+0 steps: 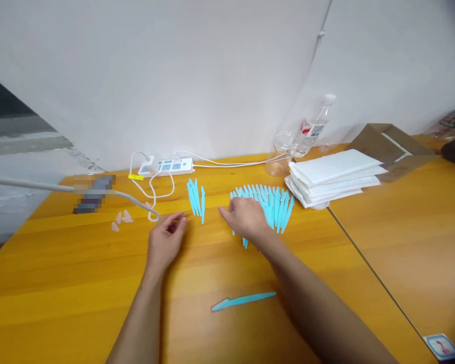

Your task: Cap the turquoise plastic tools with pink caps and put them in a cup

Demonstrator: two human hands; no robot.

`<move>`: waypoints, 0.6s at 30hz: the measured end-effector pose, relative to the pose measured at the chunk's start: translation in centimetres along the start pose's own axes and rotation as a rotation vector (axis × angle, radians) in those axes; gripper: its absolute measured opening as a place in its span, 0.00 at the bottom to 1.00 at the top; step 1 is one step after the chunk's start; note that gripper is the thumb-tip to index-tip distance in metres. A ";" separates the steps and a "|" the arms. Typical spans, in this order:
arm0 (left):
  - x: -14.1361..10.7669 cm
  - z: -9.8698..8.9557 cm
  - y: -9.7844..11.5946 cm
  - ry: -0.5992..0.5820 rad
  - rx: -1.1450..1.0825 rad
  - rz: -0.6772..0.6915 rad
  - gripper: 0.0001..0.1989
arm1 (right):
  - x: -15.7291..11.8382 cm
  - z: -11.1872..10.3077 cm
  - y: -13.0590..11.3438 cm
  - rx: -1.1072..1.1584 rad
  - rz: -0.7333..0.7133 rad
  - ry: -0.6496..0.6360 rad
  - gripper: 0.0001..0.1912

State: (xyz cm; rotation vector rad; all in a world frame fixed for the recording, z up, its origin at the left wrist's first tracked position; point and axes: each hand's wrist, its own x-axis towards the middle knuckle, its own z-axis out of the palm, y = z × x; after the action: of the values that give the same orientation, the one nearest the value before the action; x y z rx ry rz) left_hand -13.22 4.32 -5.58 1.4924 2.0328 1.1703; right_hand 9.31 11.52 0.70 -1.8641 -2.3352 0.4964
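Several light-blue knife-shaped pieces (276,205) lie side by side in a fanned row on the wooden table. My right hand (246,217) is over the left part of this row, its fingers bent and their tips partly hidden; whether it grips a piece is not visible. A smaller group of blue pieces (194,197) lies to the left, beyond my left hand (169,235). That hand rests near the table with thumb and fingers curved, a gap between them and nothing held. One single blue piece (243,300) lies crosswise nearer to me, between my forearms.
A white power strip (174,166) with cables stands by the wall. At the left are a blurred-out phone-like object (94,194) and small translucent bits (123,217). Rightward are a clear jar (278,156), a bottle (314,126), stacked white packets (333,174) and a cardboard box (398,146).
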 end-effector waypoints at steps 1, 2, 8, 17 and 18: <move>0.7 -1.2 -0.7 0.063 0.118 -0.014 0.19 | 0.9 0.4 -1.3 0.019 -0.043 -0.016 0.24; 1.5 -2.4 -1.5 0.131 0.261 -0.026 0.19 | 1.8 0.9 -2.4 0.035 -0.074 -0.040 0.23; 7.0 -8.0 -4.4 0.046 0.837 0.013 0.20 | 5.3 3.4 -5.5 0.078 -0.083 -0.137 0.16; 5.7 -8.6 -4.4 -0.166 0.819 0.157 0.18 | 5.2 2.4 -3.1 0.152 -0.020 -0.190 0.11; 4.7 -8.2 -4.1 -0.170 0.782 0.161 0.19 | 4.7 2.0 -2.4 0.160 -0.032 -0.188 0.10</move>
State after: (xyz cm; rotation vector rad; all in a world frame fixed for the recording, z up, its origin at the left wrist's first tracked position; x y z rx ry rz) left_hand -23.24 4.81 -3.10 2.0331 2.4061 0.2431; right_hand 5.43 15.21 -0.93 -1.7751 -2.3534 0.8613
